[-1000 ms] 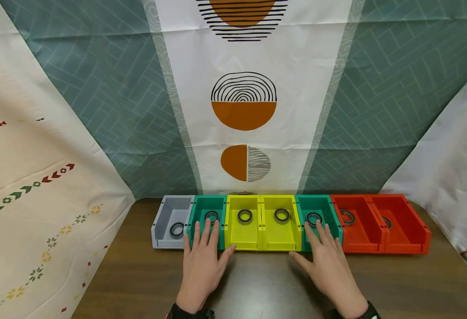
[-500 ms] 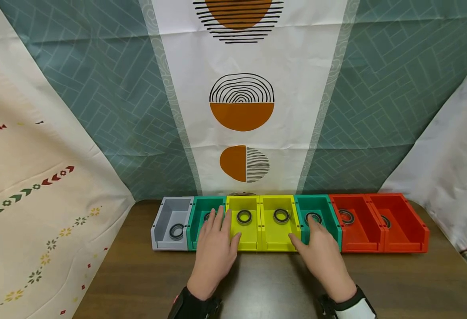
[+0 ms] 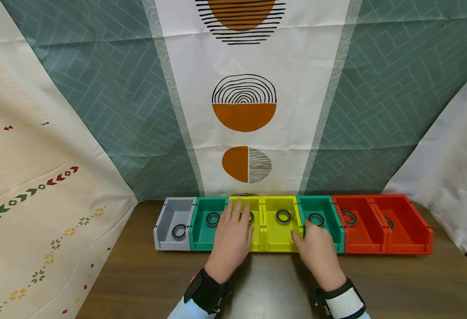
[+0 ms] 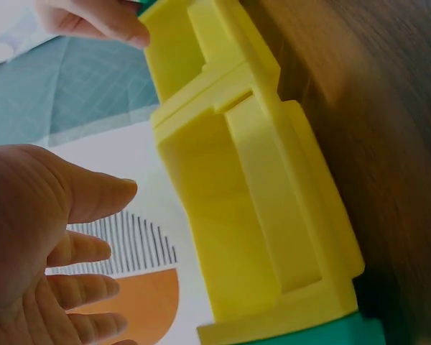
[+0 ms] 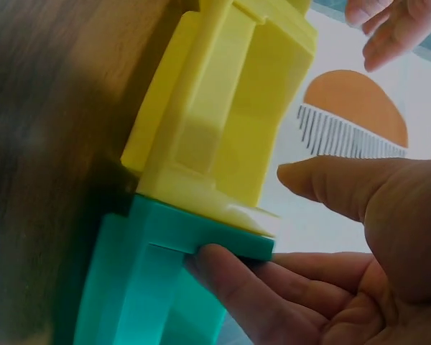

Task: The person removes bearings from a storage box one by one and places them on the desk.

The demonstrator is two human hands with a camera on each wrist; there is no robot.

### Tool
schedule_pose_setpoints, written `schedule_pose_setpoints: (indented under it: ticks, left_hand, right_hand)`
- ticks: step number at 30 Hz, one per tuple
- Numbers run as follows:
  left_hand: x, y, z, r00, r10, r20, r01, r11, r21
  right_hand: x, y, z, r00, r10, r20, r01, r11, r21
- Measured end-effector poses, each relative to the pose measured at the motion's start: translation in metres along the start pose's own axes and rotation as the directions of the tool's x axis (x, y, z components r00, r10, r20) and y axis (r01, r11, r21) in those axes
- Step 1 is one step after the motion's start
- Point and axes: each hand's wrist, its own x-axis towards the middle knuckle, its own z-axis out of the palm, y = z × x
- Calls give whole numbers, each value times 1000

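At lower right, the green bin's (image 3: 314, 204) ring (image 3: 316, 215) lies just above the empty right hand (image 3: 320, 249); the empty left hand (image 3: 233, 237) is farther.

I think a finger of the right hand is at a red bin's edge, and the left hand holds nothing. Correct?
The bin is green, not red: see the right wrist view. The right hand has a finger at its edge, and the left hand holds nothing.
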Motion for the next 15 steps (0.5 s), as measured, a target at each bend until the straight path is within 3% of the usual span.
schedule_pose_setpoints:
  ticks: [7, 15]
  left_hand:
    - [9, 5, 15, 996, -12, 84, 10, 1000, 20]
    - [18, 10, 25, 992, -6, 127, 3, 1000, 25]
  right_hand:
    - [7, 5, 8, 999, -10, -32, 9, 999, -35]
    - [12, 1, 11, 1000, 22, -3, -23, 995, -99]
